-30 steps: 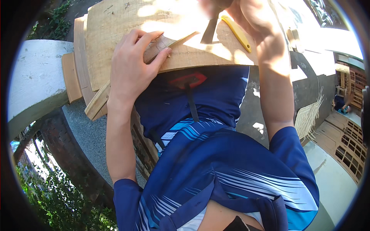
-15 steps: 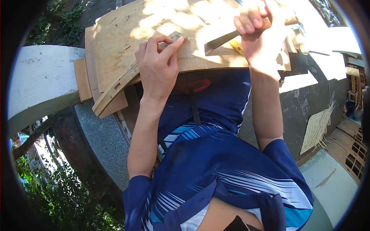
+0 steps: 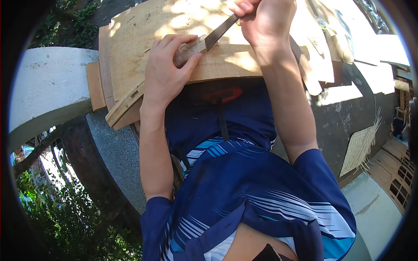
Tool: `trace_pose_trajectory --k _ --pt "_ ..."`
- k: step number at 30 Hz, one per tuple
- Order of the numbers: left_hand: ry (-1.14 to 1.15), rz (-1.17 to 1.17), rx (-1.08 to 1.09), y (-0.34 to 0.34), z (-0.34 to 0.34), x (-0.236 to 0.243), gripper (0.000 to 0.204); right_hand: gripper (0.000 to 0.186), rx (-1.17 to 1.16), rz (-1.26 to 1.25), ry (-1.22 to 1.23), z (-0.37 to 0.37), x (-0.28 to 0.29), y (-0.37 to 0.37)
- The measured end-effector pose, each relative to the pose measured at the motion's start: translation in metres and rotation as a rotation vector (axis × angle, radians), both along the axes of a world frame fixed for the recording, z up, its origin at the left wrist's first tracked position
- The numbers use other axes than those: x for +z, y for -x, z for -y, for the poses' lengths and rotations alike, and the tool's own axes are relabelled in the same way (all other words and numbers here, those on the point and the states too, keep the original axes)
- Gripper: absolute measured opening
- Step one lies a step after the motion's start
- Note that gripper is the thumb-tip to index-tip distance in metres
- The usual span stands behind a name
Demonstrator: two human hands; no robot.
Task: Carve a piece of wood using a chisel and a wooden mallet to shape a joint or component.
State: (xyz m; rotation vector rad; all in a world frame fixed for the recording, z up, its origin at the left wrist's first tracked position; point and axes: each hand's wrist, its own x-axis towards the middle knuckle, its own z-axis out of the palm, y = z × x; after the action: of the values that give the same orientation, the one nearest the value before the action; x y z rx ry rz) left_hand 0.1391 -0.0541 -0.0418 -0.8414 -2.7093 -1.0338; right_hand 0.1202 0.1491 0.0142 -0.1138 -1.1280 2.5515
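Note:
A curved, pale wooden strip (image 3: 125,105) with slots cut in it lies slantwise over the left part of the work board (image 3: 130,48). My left hand (image 3: 164,67) is closed round its upper end, thumb on the near side and fingers over the far side. In my right hand (image 3: 271,26) is a chisel, its handle mostly hidden by the fist. The flat dark chisel blade (image 3: 223,30) slants down to the left, and its edge appears to meet the strip's end, just beyond my left fingertips.
Right of my right forearm, a tool with a dark blade and wooden handle (image 3: 310,78) overhangs the board's near edge. Another wooden handle (image 3: 343,48) lies farther right. A white concrete ledge (image 3: 52,82) stands at left, and a woven straw piece (image 3: 359,148) lies at lower right.
My right hand has swung left with the chisel, bringing the blade to the strip's end. My left hand has shifted slightly left and wrapped more fully round the strip.

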Motion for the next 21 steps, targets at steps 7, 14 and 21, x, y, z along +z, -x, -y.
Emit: trace_pose_trajectory --k 7,14,21 --pt "-0.035 0.053 0.021 -0.001 0.002 -0.002 0.032 0.042 -0.006 -0.007 0.211 -0.004 -0.005 0.003" --pt "-0.067 -0.026 0.017 0.0 0.002 -0.007 0.033 0.023 -0.135 -0.09 0.044 -0.021 -0.031 -0.037" --pt "-0.009 -0.005 0.021 -0.001 0.005 -0.005 0.034 0.042 -0.157 -0.13 0.087 -0.028 -0.037 -0.032"
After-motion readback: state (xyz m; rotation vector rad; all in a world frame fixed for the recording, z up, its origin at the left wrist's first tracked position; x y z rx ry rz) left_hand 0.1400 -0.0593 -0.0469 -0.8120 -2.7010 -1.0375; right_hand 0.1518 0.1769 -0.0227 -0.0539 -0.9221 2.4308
